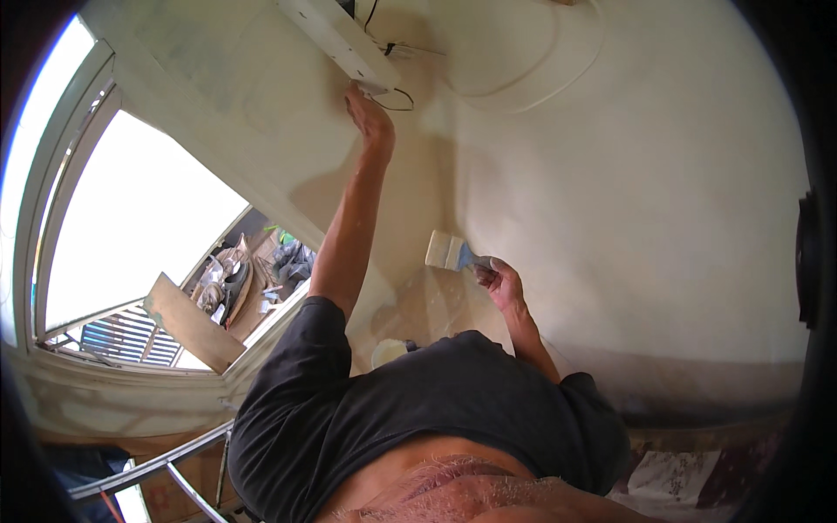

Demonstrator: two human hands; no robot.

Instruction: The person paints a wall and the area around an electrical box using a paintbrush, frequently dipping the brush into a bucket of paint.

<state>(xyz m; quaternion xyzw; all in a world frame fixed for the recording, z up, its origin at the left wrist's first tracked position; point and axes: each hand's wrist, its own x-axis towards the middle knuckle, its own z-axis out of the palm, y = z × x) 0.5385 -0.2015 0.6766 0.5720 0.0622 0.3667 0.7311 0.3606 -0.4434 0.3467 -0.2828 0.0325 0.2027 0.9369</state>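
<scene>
In the head view, a wide paintbrush [451, 252] is clenched by its blue handle in the right hand [500, 283] at frame centre, bristles held just off the cream wall [663, 200]. The left hand [370, 118], upper centre, is pressed open-palmed against a white fixture [338, 39], seemingly for bracing; nothing is grasped. A window [131, 218] fills the left.

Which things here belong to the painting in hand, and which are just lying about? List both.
In use:
- paintbrush, gripped in the right hand
- cream wall
- long white box, touched at its end by the left hand

Lying about:
- wooden board by the window
- metal ladder
- heap of clutter beyond the board
</scene>
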